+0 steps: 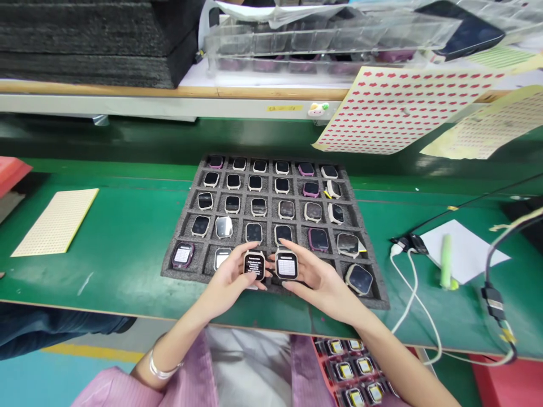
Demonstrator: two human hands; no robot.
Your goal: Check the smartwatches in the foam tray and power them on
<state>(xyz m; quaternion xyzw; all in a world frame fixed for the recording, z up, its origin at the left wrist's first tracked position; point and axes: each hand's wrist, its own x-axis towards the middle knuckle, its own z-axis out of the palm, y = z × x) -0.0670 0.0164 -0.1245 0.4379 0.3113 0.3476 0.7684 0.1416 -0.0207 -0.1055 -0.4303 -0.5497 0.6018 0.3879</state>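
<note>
Our left hand [229, 278] pinched one lit smartwatch [254, 265] and our right hand [320, 277] a second smartwatch [287, 264] by their edges, the hands close but apart and the screens left showing, above a grey foam tray [178, 273] whose cells kept the remaining watches [286, 210] separated on the green table [119, 271].

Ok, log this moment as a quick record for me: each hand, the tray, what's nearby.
Left hand: holds a smartwatch by its edges, screen lit
Right hand: holds a second smartwatch by its edges, screen lit
Tray: grey foam tray, a grid of compartments with more watches
Nearby: white cable, sheet of red stickers, cream perforated sheet
</note>
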